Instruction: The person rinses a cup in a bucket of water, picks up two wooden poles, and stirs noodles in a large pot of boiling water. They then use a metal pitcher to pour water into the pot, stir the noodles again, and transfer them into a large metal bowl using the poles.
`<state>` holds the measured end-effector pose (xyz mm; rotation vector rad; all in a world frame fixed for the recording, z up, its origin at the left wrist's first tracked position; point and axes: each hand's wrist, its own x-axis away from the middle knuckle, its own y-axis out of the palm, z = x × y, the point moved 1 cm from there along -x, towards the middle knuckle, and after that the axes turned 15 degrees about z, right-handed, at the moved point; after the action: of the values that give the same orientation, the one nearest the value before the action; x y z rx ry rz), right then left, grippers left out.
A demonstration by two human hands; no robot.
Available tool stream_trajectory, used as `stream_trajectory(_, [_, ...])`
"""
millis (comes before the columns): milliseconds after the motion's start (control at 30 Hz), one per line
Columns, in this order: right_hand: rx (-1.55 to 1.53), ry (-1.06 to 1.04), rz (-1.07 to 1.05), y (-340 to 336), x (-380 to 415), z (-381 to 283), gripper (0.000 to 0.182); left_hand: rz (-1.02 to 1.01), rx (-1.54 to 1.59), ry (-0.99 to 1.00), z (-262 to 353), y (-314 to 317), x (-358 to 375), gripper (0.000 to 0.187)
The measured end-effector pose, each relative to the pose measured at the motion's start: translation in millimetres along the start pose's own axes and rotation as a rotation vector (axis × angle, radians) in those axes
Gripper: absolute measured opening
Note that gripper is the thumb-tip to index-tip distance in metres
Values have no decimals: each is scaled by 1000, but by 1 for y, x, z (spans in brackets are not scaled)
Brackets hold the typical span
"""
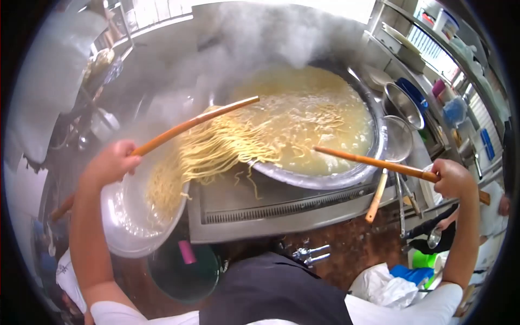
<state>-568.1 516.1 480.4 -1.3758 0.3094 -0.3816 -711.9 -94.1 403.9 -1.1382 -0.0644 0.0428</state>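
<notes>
Yellow noodles (230,142) stretch from a wide steaming wok (325,183) of cloudy boiling water, across its left rim, into a white basin (127,238). My left hand (114,162) is closed around a long wooden stick (184,127), whose far end lies over the top of the noodles. In my right hand (452,177) is a second wooden stick (368,158), gripped near its back end. Its tip points left over the water near the wok's front edge. Some noodle strands hang down over the steel stove front, and others float in the water.
Strainers (398,138) and a metal bowl (403,105) rest right of the wok, their handles jutting forward. A steel shelf (428,40) stands behind them. Below are a dark green bucket (184,276) and white bags (384,287). Another person's hand (448,221) shows at right. Steam blurs the back.
</notes>
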Motion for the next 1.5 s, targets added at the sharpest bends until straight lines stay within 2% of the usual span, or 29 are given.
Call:
stream_trajectory(33, [108, -32, 17, 6, -4, -2, 24, -22, -47, 27, 23, 11, -23, 27])
stream_trajectory(100, [284, -62, -7, 26, -20, -11, 27, 96, -398, 305, 53, 40, -68, 22])
stream_trajectory(133, [353, -60, -51, 42, -34, -16, 32, 69, -568, 271, 76, 54, -81, 22])
stream_trajectory(167, [313, -111, -34, 69, -49, -18, 33, 41, -739, 234, 99, 70, -89, 22])
stream_trajectory(300, [105, -268, -5, 189, -113, -65, 37, -165, -927, 333, 144, 146, -107, 22])
stream_trajectory(333, [67, -318, 36, 211, -126, -84, 37, -131, -872, 281, 146, 166, -109, 23])
stream_trajectory(400, [-8, -336, 43, 232, -141, -120, 36, -276, -980, 409, 160, 186, -97, 24])
stream_trajectory(433, [-11, -339, 32, 234, -138, -132, 36, -287, -984, 408, 157, 193, -93, 24])
stream_trajectory(533, [-198, -360, 75, 234, -134, -152, 36, -258, -797, 319, 148, 202, -83, 23])
stream_trajectory(600, [-305, -348, 62, 250, -129, -153, 37, -336, -689, 300, 138, 199, -70, 22])
stream_trajectory(667, [-368, -282, -27, 248, -116, -157, 39, -305, -569, 270, 111, 209, -65, 27])
stream_trajectory(733, [-428, -236, -72, 241, -103, -156, 39, -280, -353, 153, 99, 210, -58, 30])
stream_trajectory(800, [-544, -219, -79, 257, -90, -150, 39, -215, -274, 239, 68, 229, -59, 28])
stream_trajectory(867, [-680, -137, -104, 256, -70, -147, 38, -410, 130, -80, 60, 233, -50, 25])
stream_trajectory(933, [-771, -133, -82, 252, -51, -151, 38, -448, 436, -275, 45, 254, -35, 22])
stream_trajectory(1000, [-769, -103, -93, 236, -34, -161, 37, -421, 617, -402, 45, 272, -18, 19])
stream_trajectory(1100, [-755, -82, -77, 203, -9, -176, 36, -439, 919, -442, 30, 304, -4, 19])
stream_trajectory(1200, [-748, -109, -3, 176, 12, -198, 35, -419, 1175, -488, 22, 291, 17, 20])
stream_trajectory(1233, [-702, -136, 16, 160, 17, -208, 35, -433, 1175, -495, 12, 287, 21, 20])
stream_trajectory(1300, [-650, -162, 32, 131, 26, -230, 35, -345, 1257, -488, -8, 276, 24, 23])
stream_trajectory(1467, [-497, -404, 96, 55, 40, -300, 35, -259, 1390, -523, -72, 219, 51, 26])
stream_trajectory(1500, [-493, -477, 133, 42, 41, -315, 34, -186, 1404, -530, -86, 207, 59, 26])
